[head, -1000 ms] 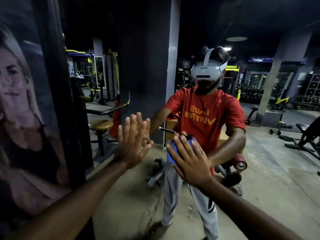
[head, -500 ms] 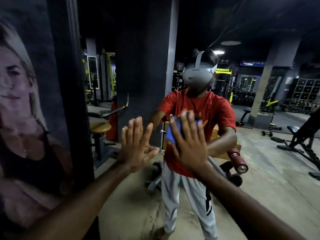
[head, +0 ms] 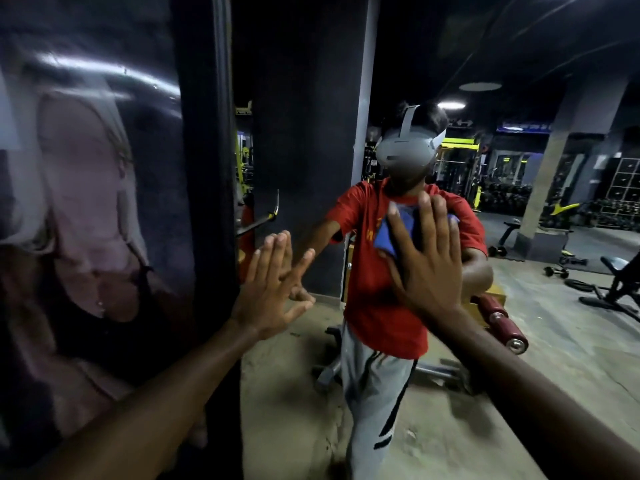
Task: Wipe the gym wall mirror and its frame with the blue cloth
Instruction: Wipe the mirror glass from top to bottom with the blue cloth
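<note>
The wall mirror (head: 519, 341) fills the centre and right of the head view and reflects me and the gym. Its dark frame edge (head: 221, 168) runs vertically at the left. My right hand (head: 427, 261) lies flat with straight fingers, pressing the blue cloth (head: 389, 235) against the glass at chest height of my reflection. Most of the cloth is hidden under the palm. My left hand (head: 270, 289) rests flat and open on the glass near the frame, fingers straight.
A glossy poster of a person (head: 86, 237) covers the wall left of the frame. The mirror reflects a dark pillar (head: 304, 168), a bench with red rollers (head: 502, 323), weight racks and a concrete floor.
My right hand has slid the blue cloth upward and to the right on the glass. My left hand stays flat on the mirror, shifted slightly up. My head has moved closer.
</note>
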`<act>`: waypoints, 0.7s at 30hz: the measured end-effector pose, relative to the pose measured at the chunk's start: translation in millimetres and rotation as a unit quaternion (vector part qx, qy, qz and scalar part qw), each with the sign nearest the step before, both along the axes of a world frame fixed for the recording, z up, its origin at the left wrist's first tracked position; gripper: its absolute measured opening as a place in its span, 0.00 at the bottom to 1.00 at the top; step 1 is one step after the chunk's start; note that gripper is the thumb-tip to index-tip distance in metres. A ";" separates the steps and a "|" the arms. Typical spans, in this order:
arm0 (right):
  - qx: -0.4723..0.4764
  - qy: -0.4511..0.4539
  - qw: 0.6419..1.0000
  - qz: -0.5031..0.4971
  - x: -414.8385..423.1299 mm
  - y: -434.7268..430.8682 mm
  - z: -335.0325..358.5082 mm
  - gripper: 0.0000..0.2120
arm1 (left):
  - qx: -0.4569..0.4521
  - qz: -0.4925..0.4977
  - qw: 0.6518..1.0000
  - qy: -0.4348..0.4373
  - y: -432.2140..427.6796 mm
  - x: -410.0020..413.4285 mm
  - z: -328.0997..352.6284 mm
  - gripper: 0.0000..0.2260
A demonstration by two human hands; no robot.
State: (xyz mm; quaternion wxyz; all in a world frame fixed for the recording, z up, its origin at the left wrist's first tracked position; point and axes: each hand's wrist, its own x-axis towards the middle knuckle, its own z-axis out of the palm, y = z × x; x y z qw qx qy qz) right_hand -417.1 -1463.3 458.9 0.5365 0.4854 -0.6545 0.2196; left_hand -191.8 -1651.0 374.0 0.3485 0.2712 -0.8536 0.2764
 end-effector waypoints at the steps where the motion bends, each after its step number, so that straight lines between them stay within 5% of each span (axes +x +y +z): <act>1: -0.010 -0.011 1.000 -0.003 11.1 -12.8 2.4 0.31 | -0.011 -0.006 1.000 0.003 -0.2 0.8 -0.3 0.40; 12: 0.208 0.207 0.955 0.045 49.2 -61.9 -139.6 0.36 | -0.058 0.043 0.996 -0.059 -71.0 104.0 -11.0 0.50; 18: -0.006 0.005 0.999 0.045 98.4 -113.3 -46.3 0.35 | -0.093 0.004 0.991 -0.093 -97.6 114.4 -20.4 0.48; 21: -0.037 -0.042 0.998 0.038 134.2 -146.6 -39.6 0.33 | -0.093 -0.011 0.991 -0.090 -105.0 123.8 -27.0 0.49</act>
